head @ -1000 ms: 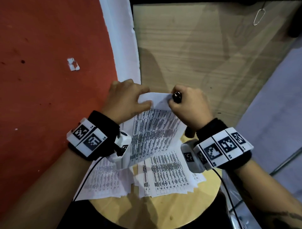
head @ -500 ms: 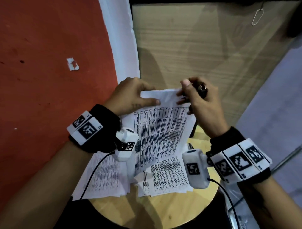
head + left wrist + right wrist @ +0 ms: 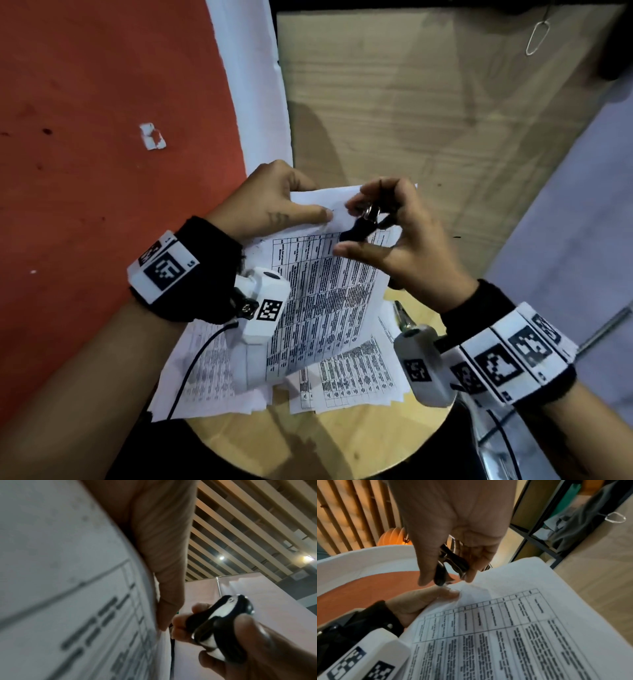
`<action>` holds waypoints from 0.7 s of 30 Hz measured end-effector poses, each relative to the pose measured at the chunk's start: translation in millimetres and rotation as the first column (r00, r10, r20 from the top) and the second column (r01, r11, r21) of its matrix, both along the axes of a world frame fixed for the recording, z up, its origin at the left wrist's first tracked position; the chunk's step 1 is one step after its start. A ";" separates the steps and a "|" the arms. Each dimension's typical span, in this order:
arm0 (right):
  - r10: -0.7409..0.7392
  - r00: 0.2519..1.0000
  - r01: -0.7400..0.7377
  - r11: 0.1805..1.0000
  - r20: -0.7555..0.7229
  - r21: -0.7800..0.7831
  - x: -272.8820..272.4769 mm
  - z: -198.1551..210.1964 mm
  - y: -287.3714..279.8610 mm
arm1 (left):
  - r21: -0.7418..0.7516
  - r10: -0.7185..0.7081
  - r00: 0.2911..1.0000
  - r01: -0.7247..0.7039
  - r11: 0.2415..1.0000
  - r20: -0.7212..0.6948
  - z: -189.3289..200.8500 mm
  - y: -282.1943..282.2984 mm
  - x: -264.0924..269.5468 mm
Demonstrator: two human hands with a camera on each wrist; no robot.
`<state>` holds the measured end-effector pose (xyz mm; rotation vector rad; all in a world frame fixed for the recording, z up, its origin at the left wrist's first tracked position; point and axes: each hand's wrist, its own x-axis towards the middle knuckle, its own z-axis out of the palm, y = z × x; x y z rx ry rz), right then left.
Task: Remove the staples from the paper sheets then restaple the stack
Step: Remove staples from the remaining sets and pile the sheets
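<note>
Pinching the paper sheets (image 3: pixel 329 274) at their top corner, left hand (image 3: pixel 270 202) risks tearing them if the staple remover (image 3: pixel 363 222) gripped by right hand (image 3: pixel 400 246) bites askew

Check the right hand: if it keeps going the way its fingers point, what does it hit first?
Probably the top corner of the held sheet, beside the left hand's thumb. The right hand grips a staple remover aimed down there; depth is unclear.

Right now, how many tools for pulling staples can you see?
1: a black staple remover pinched in the right hand, just above the top edge of the printed sheets held by the left hand. Others may be hidden under the papers.
</note>
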<state>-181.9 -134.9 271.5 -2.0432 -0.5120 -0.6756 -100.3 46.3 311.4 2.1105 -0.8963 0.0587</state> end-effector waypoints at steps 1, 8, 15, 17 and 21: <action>-0.048 0.996 0.052 0.997 0.072 -0.048 -0.8 2.3 -0.5 | -0.001 0.003 1.000 -0.003 1.000 -0.007 0.5 -0.3 -1.8; -0.061 0.961 0.120 0.971 0.271 -0.205 0.7 4.4 0.5 | -0.059 -0.082 0.987 0.074 0.996 -0.139 5.0 -1.4 -9.7; 0.020 0.941 0.042 0.983 0.337 -0.177 -1.2 3.9 1.2 | -0.066 -0.125 0.973 0.114 0.991 -0.192 7.5 -2.1 -12.8; 0.046 0.936 0.019 0.984 0.348 -0.179 -0.9 3.6 1.1 | -0.070 -0.140 0.970 0.128 0.989 -0.199 9.2 -2.5 -14.6; 0.068 0.924 0.015 0.977 0.377 -0.215 0.9 5.0 0.6 | -0.093 -0.183 0.963 0.168 0.981 -0.197 10.6 -3.5 -15.8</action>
